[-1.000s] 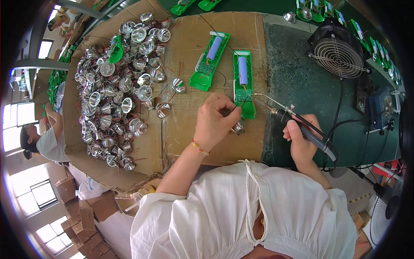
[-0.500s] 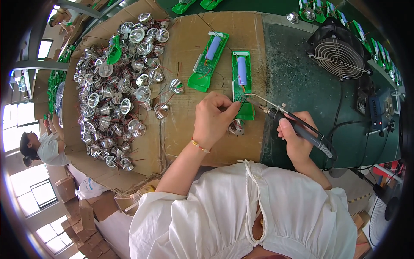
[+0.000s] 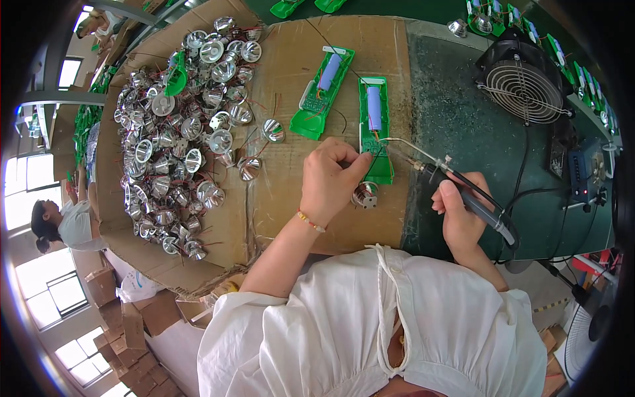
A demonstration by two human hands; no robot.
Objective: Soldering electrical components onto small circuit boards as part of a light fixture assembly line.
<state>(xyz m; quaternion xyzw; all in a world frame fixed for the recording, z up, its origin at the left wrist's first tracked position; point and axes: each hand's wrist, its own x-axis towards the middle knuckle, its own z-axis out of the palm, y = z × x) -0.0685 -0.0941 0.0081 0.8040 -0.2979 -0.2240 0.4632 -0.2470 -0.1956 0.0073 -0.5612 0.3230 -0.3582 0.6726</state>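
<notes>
A green plastic housing (image 3: 383,173) lies on the cardboard, with a purple cylindrical battery (image 3: 374,109) and a small circuit board (image 3: 374,147) in it. My left hand (image 3: 331,173) is closed in a pinch at the board's left edge, on what looks like a thin dark wire. In my right hand (image 3: 461,210) is a soldering iron (image 3: 463,197), its tip close to the board's right side. A thin curved metal tube (image 3: 417,147) on the iron ends just above the board. Below the housing sits a silver reflector cup (image 3: 364,195), partly beside my left wrist.
A cardboard box (image 3: 205,274) heaped with reflector cups (image 3: 192,126) stands at the left. A second green housing (image 3: 311,123) with battery lies beyond my left hand. At the right are a black fan (image 3: 522,89), a blue powered unit (image 3: 577,173) and cables. Another person (image 3: 73,221) is at far left.
The soldering iron and its tube have shifted slightly right and up from the board. My left hand keeps its pinch in nearly the same place.
</notes>
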